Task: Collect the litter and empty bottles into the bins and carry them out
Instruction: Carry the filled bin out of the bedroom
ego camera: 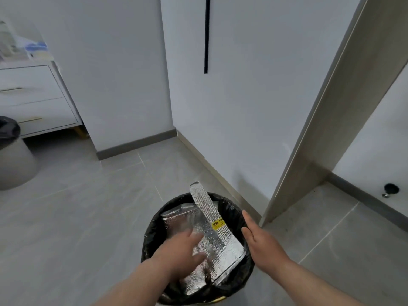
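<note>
Two risks I'm seeing: foil bag (212, 241) popping back out, and the liner (152, 237) slipping off the rim.
Cause, imo: the bag is stiff and too big for the bin (248, 274), one flap pokes up past the far rim, so a shove could tip it onto the floor (88, 206).
Left hand (180, 250): blurry, fingers spread loose over the foil, looks like pressing not gripping, can't swear it's touching.
Right hand (262, 244): flat and open, holding nothing, hanging beside the bin's right rim.
Bag look: crinkly silver, quilted texture, yellow sticker on the flap.
Where: in the black-lined bin at my feet, near the wall corner.
Second bin (13, 155): far left, well apart.
</note>
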{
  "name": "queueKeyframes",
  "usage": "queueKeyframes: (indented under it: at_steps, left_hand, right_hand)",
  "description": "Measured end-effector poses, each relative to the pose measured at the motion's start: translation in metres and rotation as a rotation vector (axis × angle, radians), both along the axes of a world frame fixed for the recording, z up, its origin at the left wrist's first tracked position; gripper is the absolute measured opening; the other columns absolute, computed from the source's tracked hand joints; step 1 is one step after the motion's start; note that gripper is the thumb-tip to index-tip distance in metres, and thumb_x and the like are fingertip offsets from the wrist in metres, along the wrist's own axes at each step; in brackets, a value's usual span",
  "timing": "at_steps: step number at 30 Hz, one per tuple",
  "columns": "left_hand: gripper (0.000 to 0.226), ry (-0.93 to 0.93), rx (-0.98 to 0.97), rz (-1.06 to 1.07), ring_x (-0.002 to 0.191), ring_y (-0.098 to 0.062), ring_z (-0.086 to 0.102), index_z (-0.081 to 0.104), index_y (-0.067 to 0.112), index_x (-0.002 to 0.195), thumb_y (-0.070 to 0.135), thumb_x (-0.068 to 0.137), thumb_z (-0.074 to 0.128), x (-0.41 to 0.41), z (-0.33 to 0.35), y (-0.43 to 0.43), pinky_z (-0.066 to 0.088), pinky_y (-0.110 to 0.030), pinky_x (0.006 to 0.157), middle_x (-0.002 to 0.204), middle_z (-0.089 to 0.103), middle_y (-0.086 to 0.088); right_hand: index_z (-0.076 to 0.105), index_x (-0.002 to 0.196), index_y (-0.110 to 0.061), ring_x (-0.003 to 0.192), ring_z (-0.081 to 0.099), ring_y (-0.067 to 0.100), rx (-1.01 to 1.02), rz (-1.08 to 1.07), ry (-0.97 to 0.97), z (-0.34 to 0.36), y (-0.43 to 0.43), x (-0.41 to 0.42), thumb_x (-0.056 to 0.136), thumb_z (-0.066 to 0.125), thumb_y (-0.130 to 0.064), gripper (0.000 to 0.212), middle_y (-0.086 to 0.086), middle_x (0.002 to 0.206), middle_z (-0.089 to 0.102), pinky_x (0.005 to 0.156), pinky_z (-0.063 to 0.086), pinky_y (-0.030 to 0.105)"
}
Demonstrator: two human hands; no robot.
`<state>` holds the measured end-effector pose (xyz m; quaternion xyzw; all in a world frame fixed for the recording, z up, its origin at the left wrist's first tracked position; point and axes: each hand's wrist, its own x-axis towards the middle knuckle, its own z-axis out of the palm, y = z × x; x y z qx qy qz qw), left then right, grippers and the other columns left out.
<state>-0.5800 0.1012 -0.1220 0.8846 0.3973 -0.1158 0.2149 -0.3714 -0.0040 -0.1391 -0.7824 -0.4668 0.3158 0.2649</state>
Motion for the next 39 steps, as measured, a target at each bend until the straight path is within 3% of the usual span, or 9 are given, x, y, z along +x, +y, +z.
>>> queueKeyframes:
  at_steps: [3, 6, 15, 20, 23, 25, 30, 34, 39]
  left_hand:
    - [0.059, -0.328, 0.168, 0.294, 0.144, -0.016, 0.023, 0.032, 0.024, 0.147, 0.039, 0.092, 0.049, -0.035, 0.022, -0.006, 0.018, -0.03, 0.117, 0.157, 0.025, 0.003]
    - [0.041, -0.441, -0.079, 0.646, 0.13, -0.026, 0.043, 0.043, 0.013, 0.134, 0.018, 0.094, 0.049, -0.066, 0.03, -0.011, 0.033, -0.034, 0.107, 0.139, 0.048, -0.009]
    - [0.054, -0.482, -0.382, 0.724, 0.11, -0.025, 0.057, 0.045, 0.03, 0.131, 0.0, 0.088, 0.037, -0.122, 0.027, 0.001, 0.047, -0.037, 0.096, 0.122, 0.062, -0.005]
    - [0.048, -0.588, -0.557, 0.808, 0.09, -0.013, 0.065, 0.053, 0.034, 0.115, -0.003, 0.089, 0.036, -0.139, 0.041, 0.004, 0.051, -0.023, 0.06, 0.103, 0.068, 0.003]
    - [0.043, -0.672, -0.578, 0.885, 0.085, -0.013, 0.07, 0.063, 0.031, 0.104, -0.003, 0.086, 0.044, -0.142, 0.031, 0.006, 0.053, -0.026, 0.064, 0.092, 0.074, 0.003]
    - [0.042, -0.728, -0.608, 0.963, 0.081, -0.015, 0.072, 0.068, 0.027, 0.1, -0.007, 0.083, 0.05, -0.143, 0.021, 0.012, 0.054, -0.029, 0.066, 0.087, 0.076, 0.003]
    - [0.036, -0.832, -0.797, 1.077, 0.069, -0.011, 0.072, 0.071, 0.026, 0.096, -0.001, 0.09, 0.047, -0.129, 0.025, 0.033, 0.051, -0.025, 0.056, 0.084, 0.077, 0.002]
    - [0.036, -0.885, -0.793, 1.214, 0.087, -0.027, 0.072, 0.071, 0.023, 0.102, 0.002, 0.09, 0.045, -0.132, 0.076, 0.052, 0.053, -0.043, 0.086, 0.092, 0.077, -0.006]
    - [0.03, -0.955, -0.776, 1.28, 0.088, -0.027, 0.071, 0.07, 0.02, 0.103, 0.005, 0.091, 0.047, -0.153, 0.209, 0.055, 0.051, -0.041, 0.087, 0.095, 0.076, -0.007]
  right_hand:
    - [0.012, 0.152, -0.038, 0.14, 0.037, 0.022, -0.026, -0.006, -0.01, 0.004, 0.002, -0.002, 0.103, 0.029, -0.04, 0.052, 0.002, 0.153, 0.037, 0.11, 0.033, 0.031]
    - [0.011, 0.152, -0.036, 0.138, 0.038, 0.025, -0.051, -0.038, 0.003, 0.008, 0.001, -0.01, 0.103, 0.028, -0.037, 0.052, 0.005, 0.153, 0.037, 0.109, 0.033, 0.034]
    - [0.013, 0.154, -0.026, 0.138, 0.039, 0.023, -0.063, -0.051, 0.013, 0.011, 0.009, -0.064, 0.104, 0.031, -0.026, 0.053, -0.001, 0.155, 0.034, 0.104, 0.033, 0.027]
    - [0.018, 0.153, -0.027, 0.136, 0.041, 0.023, -0.023, -0.096, 0.03, 0.012, 0.014, -0.087, 0.104, 0.031, -0.025, 0.051, 0.0, 0.151, 0.04, 0.103, 0.034, 0.029]
    - [0.043, 0.14, -0.027, 0.123, 0.053, 0.021, 0.088, -0.203, 0.118, 0.005, 0.015, -0.092, 0.103, 0.034, -0.024, 0.039, -0.007, 0.131, 0.057, 0.091, 0.04, 0.03]
    - [0.06, 0.112, -0.023, 0.105, 0.06, 0.02, 0.139, -0.295, 0.25, 0.0, 0.022, -0.094, 0.101, 0.037, -0.02, 0.026, -0.002, 0.107, 0.067, 0.084, 0.045, 0.035]
    - [0.056, 0.09, 0.0, 0.08, 0.054, 0.023, 0.191, -0.501, 0.531, 0.014, 0.057, -0.093, 0.099, 0.041, -0.019, 0.026, 0.013, 0.083, 0.059, 0.071, 0.038, 0.036]
    - [0.062, 0.087, -0.009, 0.079, 0.062, 0.024, 0.193, -0.525, 0.662, 0.072, 0.083, -0.104, 0.099, 0.043, -0.017, 0.024, 0.01, 0.084, 0.067, 0.073, 0.045, 0.037]
    - [0.068, 0.096, -0.016, 0.091, 0.069, 0.027, 0.151, -0.46, 0.725, 0.217, 0.097, -0.123, 0.098, 0.043, -0.019, 0.025, 0.01, 0.095, 0.074, 0.085, 0.05, 0.042]
